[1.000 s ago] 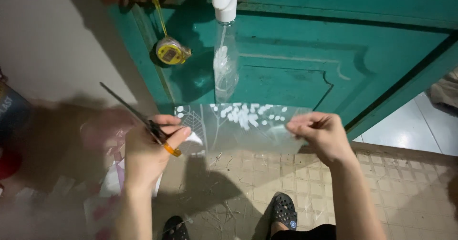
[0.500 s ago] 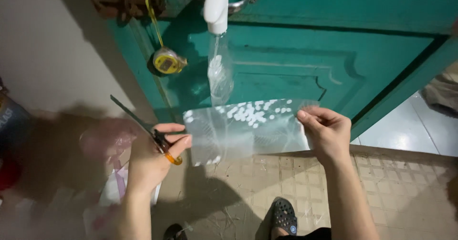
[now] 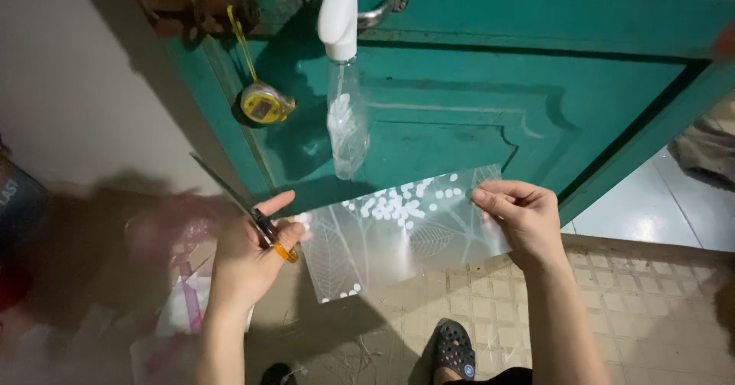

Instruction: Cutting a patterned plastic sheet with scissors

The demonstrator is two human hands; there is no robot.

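I'm seeing both hands stretching translucent frosted film sheet with white leaf-and-dot pattern [image 3: 398, 232] before teal wooden door [image 3: 536, 86] — taut for handling. Left hand [image 3: 249, 259] pinching left edge, fingers also clamped on orange-handled scissors [image 3: 256, 216]; right hand [image 3: 521, 220] pinching right edge.

Tiled floor [image 3: 651, 316], dark sandal [image 3: 453, 348], plastic bags [image 3: 184, 308]

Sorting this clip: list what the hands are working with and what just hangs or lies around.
In hand: patterned clear film sheet, held by right hand and left hand; scissors in the left.

Around: spray bottle, tape measure, green door.
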